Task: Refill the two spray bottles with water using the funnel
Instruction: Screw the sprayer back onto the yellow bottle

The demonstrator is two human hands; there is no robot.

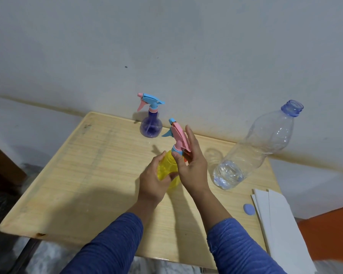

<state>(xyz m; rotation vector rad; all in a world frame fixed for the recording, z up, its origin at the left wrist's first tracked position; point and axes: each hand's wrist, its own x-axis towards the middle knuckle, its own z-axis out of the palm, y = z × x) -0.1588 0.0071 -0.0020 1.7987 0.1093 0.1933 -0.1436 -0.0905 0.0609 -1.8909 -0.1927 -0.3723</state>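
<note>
A yellow spray bottle (166,164) stands near the middle of the wooden table (83,175). My left hand (153,181) grips its body. My right hand (195,167) is at its pink and blue spray head (178,135): the thumb presses the blue collar and the straight fingers lie behind the head, pinching it. A small orange part shows between the collar and my right palm; I cannot tell what it is. A purple spray bottle (151,125) with its head on stands at the table's far edge. No funnel is plainly visible.
A large clear water bottle (265,143), uncapped and with water in its bottom, stands at the right. Its blue cap (248,209) lies near the right edge beside white sheets (279,220). A white wall rises right behind the table.
</note>
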